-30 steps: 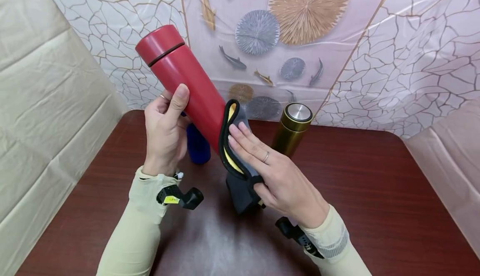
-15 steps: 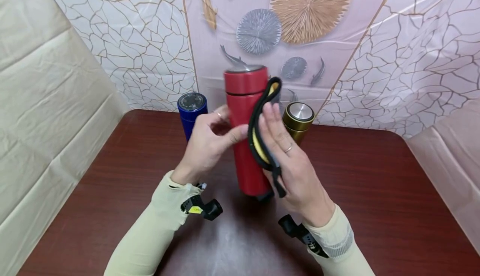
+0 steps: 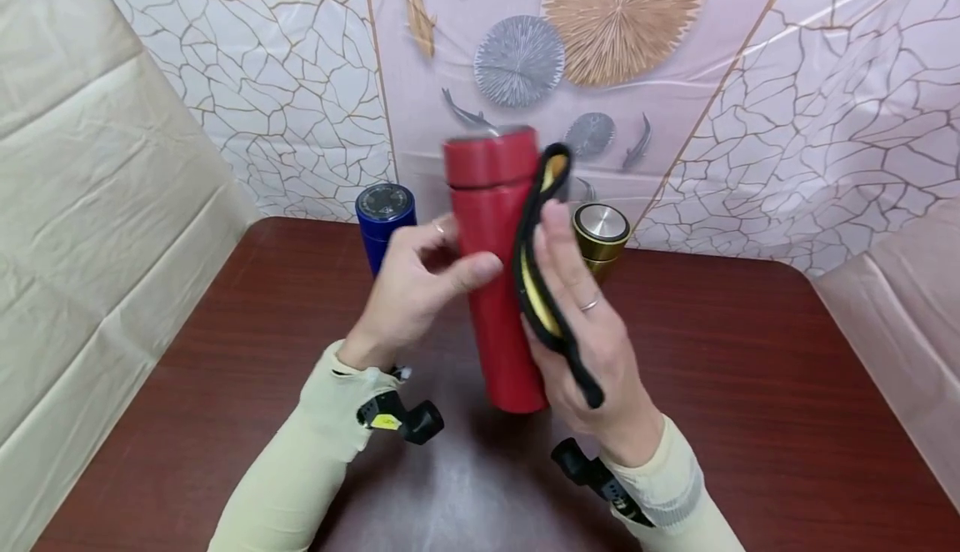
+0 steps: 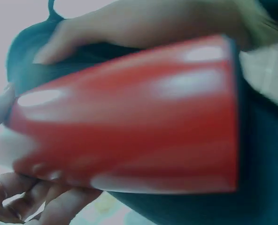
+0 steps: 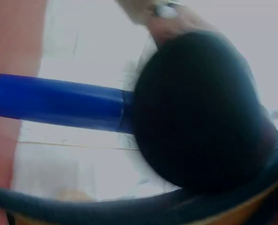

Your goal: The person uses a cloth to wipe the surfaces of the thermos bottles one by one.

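My left hand (image 3: 420, 285) grips a red thermos flask (image 3: 495, 285) around its upper body, thumb across the near side. The flask is raised over the table and leans slightly, its lid end up and its dark round base (image 5: 200, 112) facing the right wrist camera. My right hand (image 3: 592, 352) holds a folded grey cloth (image 3: 543, 285) with black edging and a yellow inner side. The cloth lies along the flask's right side, with the fingers extended behind it and the thumb on the near side. In the left wrist view the red flask (image 4: 129, 126) fills the middle.
A blue thermos flask (image 3: 384, 223) stands behind my left hand at the back of the dark reddish table (image 3: 750, 385). Behind my right hand stands a gold-green flask (image 3: 600, 235) with a silver lid top. Patterned sheeting (image 3: 517, 60) hangs along the far edge.
The red flask has swung from a steep leftward tilt to nearly upright and moved right. My right hand and the cloth have shifted from its lower end up along its right side.
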Demonstrator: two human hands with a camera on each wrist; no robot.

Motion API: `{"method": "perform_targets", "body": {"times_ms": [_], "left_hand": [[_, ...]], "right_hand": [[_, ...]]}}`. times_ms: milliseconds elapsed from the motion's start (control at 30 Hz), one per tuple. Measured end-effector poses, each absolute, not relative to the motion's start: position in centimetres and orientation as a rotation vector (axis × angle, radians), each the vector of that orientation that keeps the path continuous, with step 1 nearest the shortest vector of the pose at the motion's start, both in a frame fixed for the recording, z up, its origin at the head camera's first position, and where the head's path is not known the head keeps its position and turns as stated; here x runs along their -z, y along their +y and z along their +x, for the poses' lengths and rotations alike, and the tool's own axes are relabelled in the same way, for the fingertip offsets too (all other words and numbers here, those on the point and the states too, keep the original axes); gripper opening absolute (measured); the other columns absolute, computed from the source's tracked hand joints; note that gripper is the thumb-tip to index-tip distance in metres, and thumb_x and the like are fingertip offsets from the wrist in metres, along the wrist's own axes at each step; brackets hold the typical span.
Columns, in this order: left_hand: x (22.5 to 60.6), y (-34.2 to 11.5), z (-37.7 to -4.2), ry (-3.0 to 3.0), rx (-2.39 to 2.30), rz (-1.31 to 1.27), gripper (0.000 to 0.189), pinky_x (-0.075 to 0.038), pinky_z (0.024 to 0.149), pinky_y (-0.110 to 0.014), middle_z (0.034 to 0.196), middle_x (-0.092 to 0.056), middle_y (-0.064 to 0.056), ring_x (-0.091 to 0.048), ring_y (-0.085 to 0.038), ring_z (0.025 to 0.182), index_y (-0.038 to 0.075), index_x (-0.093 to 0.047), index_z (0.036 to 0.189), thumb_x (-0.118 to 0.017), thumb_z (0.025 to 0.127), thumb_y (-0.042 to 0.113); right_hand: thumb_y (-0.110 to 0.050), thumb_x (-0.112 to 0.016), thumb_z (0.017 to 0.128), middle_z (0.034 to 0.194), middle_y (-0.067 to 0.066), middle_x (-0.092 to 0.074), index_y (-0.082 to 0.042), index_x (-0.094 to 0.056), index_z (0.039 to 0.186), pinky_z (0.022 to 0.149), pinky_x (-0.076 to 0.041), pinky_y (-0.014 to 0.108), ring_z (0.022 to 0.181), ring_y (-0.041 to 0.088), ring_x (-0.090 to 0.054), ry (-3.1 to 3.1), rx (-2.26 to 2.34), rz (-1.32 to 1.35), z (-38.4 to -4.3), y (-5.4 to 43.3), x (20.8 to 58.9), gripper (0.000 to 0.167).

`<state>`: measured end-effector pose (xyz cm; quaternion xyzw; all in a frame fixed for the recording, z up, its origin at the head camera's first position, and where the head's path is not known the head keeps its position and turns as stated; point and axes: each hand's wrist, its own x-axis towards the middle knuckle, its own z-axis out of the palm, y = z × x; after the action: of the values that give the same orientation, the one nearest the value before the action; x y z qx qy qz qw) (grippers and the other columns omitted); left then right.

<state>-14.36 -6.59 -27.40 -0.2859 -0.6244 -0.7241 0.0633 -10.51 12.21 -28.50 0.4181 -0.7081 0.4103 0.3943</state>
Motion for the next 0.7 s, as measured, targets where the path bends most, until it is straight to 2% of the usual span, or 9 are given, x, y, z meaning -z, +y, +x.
{"method": "perform_targets", "body": {"times_ms": [100,200,300,367,433,533,567,633,700], "left_hand": [[26.7,-8.0,-14.5,-1.645,2.281,-0.773,0.057,-0.058,0.077,-0.028,0.098,-0.075,0.000,-0.068,-0.016,0.091,0.005,-0.077,0.102,-0.086,0.076,0.054],[26.0,-9.3,-14.6,-1.467,2.337,-0.728,0.043,-0.058,0.075,-0.026,0.095,-0.075,-0.002,-0.070,-0.014,0.088,0.010,-0.076,0.097,-0.089,0.076,0.045],[25.6,-10.1,-14.7,-1.369,2.376,-0.692,0.044,-0.061,0.074,-0.028,0.095,-0.075,-0.006,-0.073,-0.016,0.084,0.004,-0.074,0.100,-0.089,0.078,0.039],[25.3,-10.6,-14.7,-1.335,2.387,-0.673,0.045,-0.062,0.075,-0.029,0.096,-0.075,-0.007,-0.074,-0.016,0.084,0.001,-0.073,0.104,-0.088,0.081,0.036],[25.3,-11.0,-14.8,-1.298,2.407,-0.665,0.045,-0.062,0.078,-0.030,0.097,-0.075,-0.008,-0.075,-0.018,0.085,-0.002,-0.072,0.107,-0.086,0.083,0.033],[25.4,-11.5,-14.9,-1.262,2.425,-0.668,0.043,-0.062,0.082,-0.031,0.100,-0.075,-0.009,-0.075,-0.018,0.089,-0.003,-0.072,0.110,-0.084,0.086,0.030],[25.5,-11.6,-14.9,-1.250,2.435,-0.670,0.043,-0.062,0.082,-0.031,0.101,-0.075,-0.010,-0.075,-0.019,0.089,-0.003,-0.071,0.111,-0.084,0.086,0.029],[25.6,-11.7,-14.9,-1.234,2.448,-0.665,0.043,-0.062,0.084,-0.032,0.103,-0.075,-0.011,-0.075,-0.019,0.090,-0.004,-0.070,0.112,-0.083,0.087,0.028],[25.7,-11.6,-15.0,-1.237,2.450,-0.647,0.043,-0.062,0.083,-0.031,0.103,-0.074,-0.010,-0.076,-0.019,0.090,-0.004,-0.068,0.113,-0.083,0.087,0.027]], "right_hand": [[-0.017,-0.052,0.107,0.160,0.027,-0.036,0.015,-0.044,0.144,0.124,-0.033,0.038,0.153,0.033,-0.035,-1.818,-0.947,1.174,-10.7,11.5,29.0,0.050],[-0.021,-0.048,0.109,0.163,0.024,-0.032,0.016,-0.044,0.144,0.125,-0.030,0.042,0.154,0.037,-0.029,-1.804,-0.897,1.310,-10.9,11.1,29.5,0.051],[-0.026,-0.045,0.109,0.165,0.020,-0.029,0.015,-0.045,0.144,0.127,-0.026,0.045,0.155,0.040,-0.025,-1.803,-0.845,1.395,-11.0,10.9,29.9,0.054],[-0.019,-0.040,0.108,0.165,0.019,-0.029,0.014,-0.045,0.145,0.128,-0.025,0.045,0.156,0.039,-0.024,-1.821,-0.788,1.416,-11.0,10.8,30.2,0.049],[-0.009,-0.040,0.103,0.166,0.019,-0.029,0.012,-0.045,0.146,0.128,-0.024,0.044,0.157,0.038,-0.023,-1.856,-0.752,1.420,-11.1,10.7,30.5,0.048],[0.005,-0.036,0.084,0.166,0.018,-0.029,0.010,-0.044,0.147,0.129,-0.023,0.045,0.157,0.037,-0.022,-1.894,-0.732,1.435,-11.3,10.7,30.8,0.064],[0.006,-0.036,0.083,0.166,0.018,-0.029,0.010,-0.044,0.147,0.129,-0.023,0.045,0.157,0.037,-0.022,-1.902,-0.733,1.439,-11.3,10.7,30.9,0.065],[0.005,-0.037,0.083,0.166,0.018,-0.030,0.009,-0.045,0.147,0.129,-0.023,0.046,0.157,0.037,-0.022,-1.911,-0.732,1.443,-11.4,10.7,30.9,0.065],[0.000,-0.039,0.092,0.166,0.018,-0.030,0.009,-0.045,0.148,0.128,-0.023,0.045,0.157,0.037,-0.022,-1.915,-0.738,1.445,-11.4,10.8,30.9,0.057]]}}
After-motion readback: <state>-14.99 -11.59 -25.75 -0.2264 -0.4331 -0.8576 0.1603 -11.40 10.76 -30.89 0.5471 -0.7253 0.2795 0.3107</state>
